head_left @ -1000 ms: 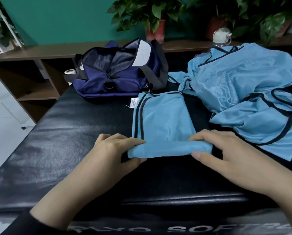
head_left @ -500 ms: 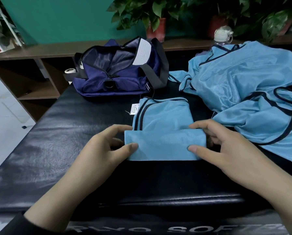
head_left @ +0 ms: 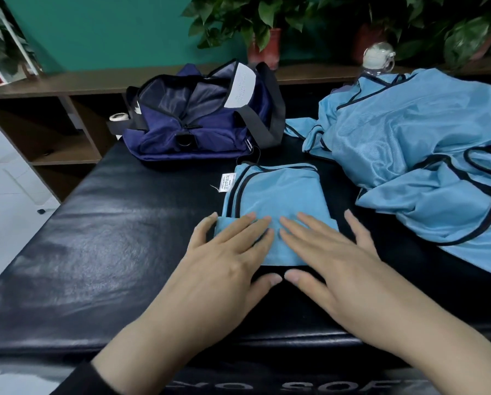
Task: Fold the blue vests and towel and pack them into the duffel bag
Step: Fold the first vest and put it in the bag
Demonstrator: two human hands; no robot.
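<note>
Change: both hands went from pinching the fold's ends to lying flat on top.
Left hand [head_left: 227, 252]: fingers straight, pressing folded vest [head_left: 275, 195].
Right hand [head_left: 335, 252]: same, released.
Bag [head_left: 198, 129]: unzipped on tabletop [head_left: 110, 238].

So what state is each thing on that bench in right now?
Folded vest: partly folded, near end doubled over, flat on the bench.
Left hand: open, pressing the fold.
Right hand: open, pressing the fold.
Duffel bag: unzipped, gaping open.
Vest pile: unfolded, heaped.
Bottle: capped, upright behind the pile.
</note>
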